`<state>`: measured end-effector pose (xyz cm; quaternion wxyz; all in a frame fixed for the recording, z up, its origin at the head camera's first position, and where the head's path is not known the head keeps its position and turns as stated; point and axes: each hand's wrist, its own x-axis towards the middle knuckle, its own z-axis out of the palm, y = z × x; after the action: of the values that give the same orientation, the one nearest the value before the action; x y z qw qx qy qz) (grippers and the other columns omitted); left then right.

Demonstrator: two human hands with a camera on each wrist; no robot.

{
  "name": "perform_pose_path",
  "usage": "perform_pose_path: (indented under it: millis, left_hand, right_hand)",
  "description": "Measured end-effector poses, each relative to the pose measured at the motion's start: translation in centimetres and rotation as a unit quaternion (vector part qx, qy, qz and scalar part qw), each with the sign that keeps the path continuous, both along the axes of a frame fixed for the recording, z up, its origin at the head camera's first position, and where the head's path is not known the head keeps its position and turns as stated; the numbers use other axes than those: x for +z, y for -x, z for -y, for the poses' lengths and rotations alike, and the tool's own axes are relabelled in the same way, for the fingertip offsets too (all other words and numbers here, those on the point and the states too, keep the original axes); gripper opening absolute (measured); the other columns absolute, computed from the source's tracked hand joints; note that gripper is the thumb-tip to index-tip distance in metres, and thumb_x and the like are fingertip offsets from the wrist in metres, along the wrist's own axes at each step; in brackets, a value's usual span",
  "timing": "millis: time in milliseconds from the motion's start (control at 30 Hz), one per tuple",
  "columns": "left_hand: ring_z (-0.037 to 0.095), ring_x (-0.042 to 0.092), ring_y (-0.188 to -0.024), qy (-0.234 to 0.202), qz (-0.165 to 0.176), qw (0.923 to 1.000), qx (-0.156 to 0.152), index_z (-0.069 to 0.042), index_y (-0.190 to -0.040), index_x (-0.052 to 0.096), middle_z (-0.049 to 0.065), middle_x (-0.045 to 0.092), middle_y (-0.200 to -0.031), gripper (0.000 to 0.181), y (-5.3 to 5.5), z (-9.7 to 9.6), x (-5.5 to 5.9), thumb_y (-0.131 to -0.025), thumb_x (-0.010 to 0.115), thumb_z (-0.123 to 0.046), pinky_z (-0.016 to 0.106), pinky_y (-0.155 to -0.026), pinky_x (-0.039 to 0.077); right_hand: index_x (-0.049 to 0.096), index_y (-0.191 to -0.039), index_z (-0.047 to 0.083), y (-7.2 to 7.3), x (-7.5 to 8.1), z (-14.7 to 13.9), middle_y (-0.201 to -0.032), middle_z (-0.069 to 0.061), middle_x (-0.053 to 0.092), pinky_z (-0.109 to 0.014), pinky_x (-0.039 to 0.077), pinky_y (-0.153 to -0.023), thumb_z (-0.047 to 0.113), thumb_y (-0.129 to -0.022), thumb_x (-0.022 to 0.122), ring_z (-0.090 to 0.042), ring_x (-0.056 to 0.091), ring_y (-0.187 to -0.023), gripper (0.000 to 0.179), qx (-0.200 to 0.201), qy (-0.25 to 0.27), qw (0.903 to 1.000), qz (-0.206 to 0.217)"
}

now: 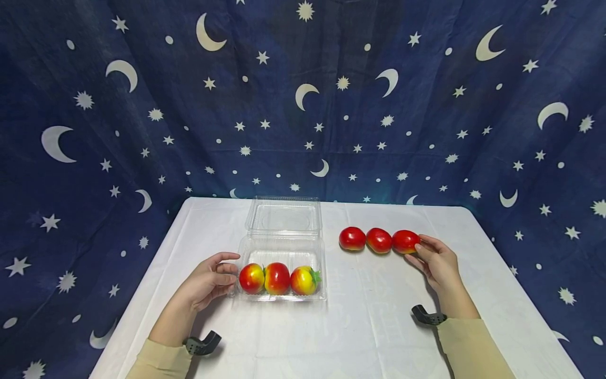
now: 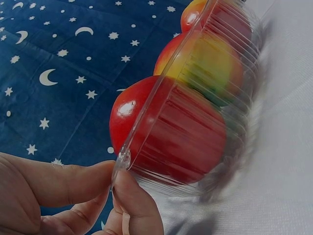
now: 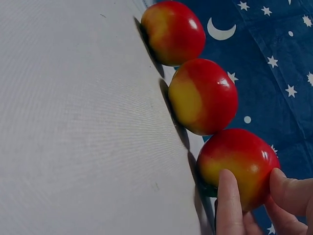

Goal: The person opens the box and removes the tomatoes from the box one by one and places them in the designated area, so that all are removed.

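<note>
A clear plastic clamshell box (image 1: 278, 299) lies with its lid flipped back, and three red-and-yellow fruits (image 1: 276, 279) sit in a row along its near side. My left hand (image 1: 214, 280) is at the box's left edge; in the left wrist view its thumb and finger pinch the plastic rim (image 2: 122, 159). On the table to the right, three more shiny fruits line up side by side. My right hand (image 1: 436, 260) holds the rightmost fruit (image 1: 405, 241) between thumb and fingers, with the fruit's yellow underside (image 3: 239, 176) facing the right wrist camera.
The middle fruit (image 1: 379, 240) and left fruit (image 1: 352, 239) of the outer row rest on the white-covered table (image 1: 350, 331). The transparent lid (image 1: 284, 217) lies behind the box. A dark blue curtain (image 1: 265, 105) with moons and stars hangs behind the table.
</note>
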<state>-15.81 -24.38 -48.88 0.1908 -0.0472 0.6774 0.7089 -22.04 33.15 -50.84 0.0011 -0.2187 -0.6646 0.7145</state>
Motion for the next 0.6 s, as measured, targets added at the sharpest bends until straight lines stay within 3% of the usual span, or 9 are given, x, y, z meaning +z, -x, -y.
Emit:
perform_pose_path:
  millis: [233, 600]
  left_hand:
    - [0.013, 0.068, -0.078, 0.002, -0.001, 1.0000, -0.003, 0.001, -0.154, 0.040, 0.000, 0.066, -0.100, 0.065, 0.03, 0.00, -0.03, -0.094, 0.066, 0.005, 0.024, -0.074, 0.064]
    - [0.013, 0.067, -0.079, 0.007, -0.001, 1.0000, -0.004, 0.001, -0.155, 0.039, 0.000, 0.066, -0.101, 0.066, 0.05, 0.01, -0.08, -0.095, 0.065, 0.004, 0.024, -0.074, 0.064]
  right_hand:
    - [0.040, -0.165, 0.013, -0.41, 0.00, 0.01, -0.126, 0.007, 0.058, -0.033, 0.063, -0.092, 0.010, -0.106, 0.066, -0.002, 0.073, -0.100, 0.064, 0.005, 0.015, 0.9999, -0.002]
    - [0.040, -0.166, 0.014, -1.01, 0.24, 0.36, -0.132, 0.004, 0.055, -0.033, 0.062, -0.095, 0.011, -0.107, 0.064, -0.006, 0.067, -0.108, 0.063, -0.010, -0.034, 0.9989, 0.032]
